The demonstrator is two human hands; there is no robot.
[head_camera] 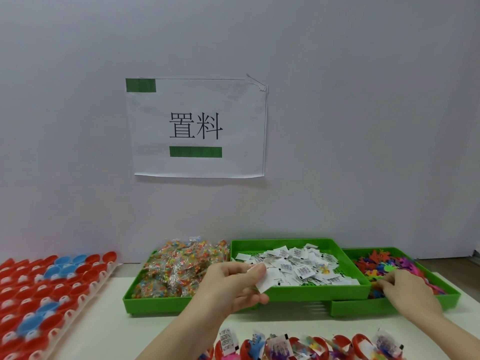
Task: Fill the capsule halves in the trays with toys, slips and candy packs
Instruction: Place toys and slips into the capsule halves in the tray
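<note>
Pinching a few white printed paper slips (263,278) between thumb and fingers, the left hand (235,285) hovers at the near-left corner of the middle green plastic tray (306,292) heaped with more slips. At three o'clock, the right hand (407,289) reaches into the right green plastic tray (441,298) of small colourful plastic toys (376,263); whether its curled fingers grip one, I cannot tell. At nine o'clock sits a tray of clear-wrapped candy packs (176,268). Filled red capsule halves (322,346) line six o'clock; the unfilled red and blue capsule halves (46,287) rest on the white table (109,331) at eight.
</note>
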